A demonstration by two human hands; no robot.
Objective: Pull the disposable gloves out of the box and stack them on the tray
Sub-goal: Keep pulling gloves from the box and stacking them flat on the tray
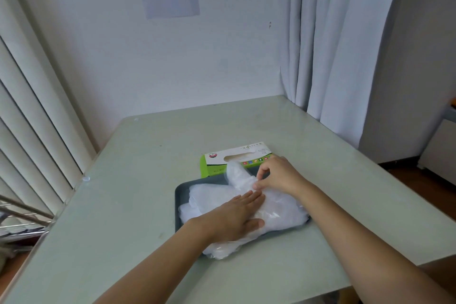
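The left hand (232,217) lies flat, fingers straight, pressing the gloves (278,210) heaped on the tray (181,195). The right hand (276,175) pinches a glove (238,175) at the tray's far edge, by the box (219,159).

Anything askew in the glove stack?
Yes. The gloves overhang the tray's near edge onto the table, below the left hand pressing them flat. One glove pinched by the right hand stands bunched up.

Left hand (234,219) presses flat on gloves (278,210) heaped in tray (179,195); right hand (276,175) pinches one.
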